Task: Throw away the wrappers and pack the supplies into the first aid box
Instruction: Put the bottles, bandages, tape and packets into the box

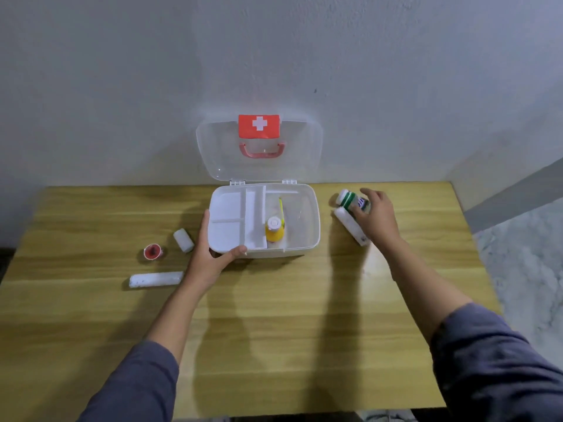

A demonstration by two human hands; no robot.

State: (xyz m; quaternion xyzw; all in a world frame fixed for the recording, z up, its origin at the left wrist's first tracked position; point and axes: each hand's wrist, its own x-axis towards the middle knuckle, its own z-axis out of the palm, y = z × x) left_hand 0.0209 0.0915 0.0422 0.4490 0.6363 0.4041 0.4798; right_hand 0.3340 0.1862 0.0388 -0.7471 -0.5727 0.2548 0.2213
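Note:
The white first aid box (315, 214) stands open at the back of the table, its clear lid (213, 147) with a red cross label leaning on the wall. A yellow bottle (274, 231) stands upright inside, beside a white divided tray. My left hand (213, 254) grips the box's front left corner. My right hand (376, 217) closes around a white bottle with green bands (348, 198) to the right of the box. A long white roll (347, 223) lies under that hand.
Left of the box lie a short white roll (183, 240), a small red-topped jar (153, 251) and a long white wrapped roll (155, 279). The wooden table (274, 315) ends at the right, where a marbled floor (527, 269) shows.

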